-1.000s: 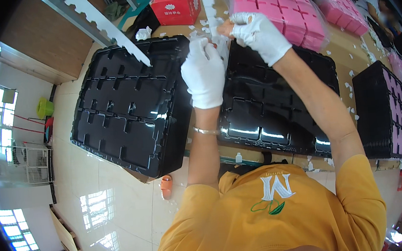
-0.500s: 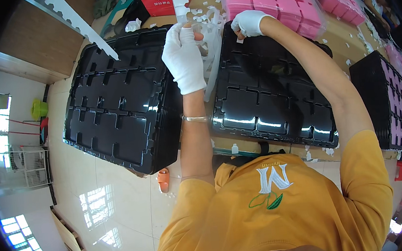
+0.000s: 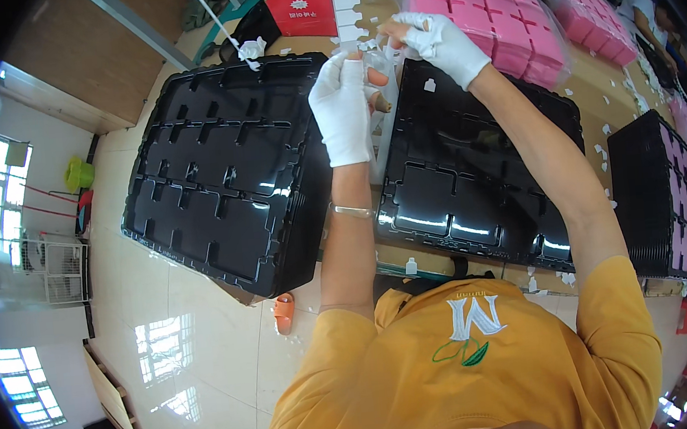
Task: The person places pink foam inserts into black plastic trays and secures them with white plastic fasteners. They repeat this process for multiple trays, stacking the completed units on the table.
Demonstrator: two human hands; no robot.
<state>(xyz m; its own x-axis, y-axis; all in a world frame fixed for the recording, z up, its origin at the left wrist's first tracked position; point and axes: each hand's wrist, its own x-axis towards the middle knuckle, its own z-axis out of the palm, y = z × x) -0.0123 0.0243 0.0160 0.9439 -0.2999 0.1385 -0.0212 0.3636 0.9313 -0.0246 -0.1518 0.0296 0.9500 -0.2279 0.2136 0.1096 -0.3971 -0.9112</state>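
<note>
White cotton gloves cover both hands, and both are now raised together over the gap between the two black moulded trays. The left hand (image 3: 342,108) is closed, its bare fingertips pinching the upper edge of a thin clear plastic strip (image 3: 379,109) that hangs down between the trays; half a second ago this hand sat further left, over the left black tray (image 3: 226,176), and it has since swung in toward the other. The right hand (image 3: 438,39) is also closed, fingertips nipped on the top of the same strip beside a white die-cut strip (image 3: 342,6) running up the table. It has drifted slightly right and up, so the two hands have come back close after being spread apart. The strip therefore looks stretched upright between two pinches rather than lying on a tray, which I judge to mean the handling of it is still under way. The right black tray (image 3: 478,162) lies under the right forearm, pink foam blocks (image 3: 498,21) beyond it, a red box (image 3: 305,9) at the top.
</note>
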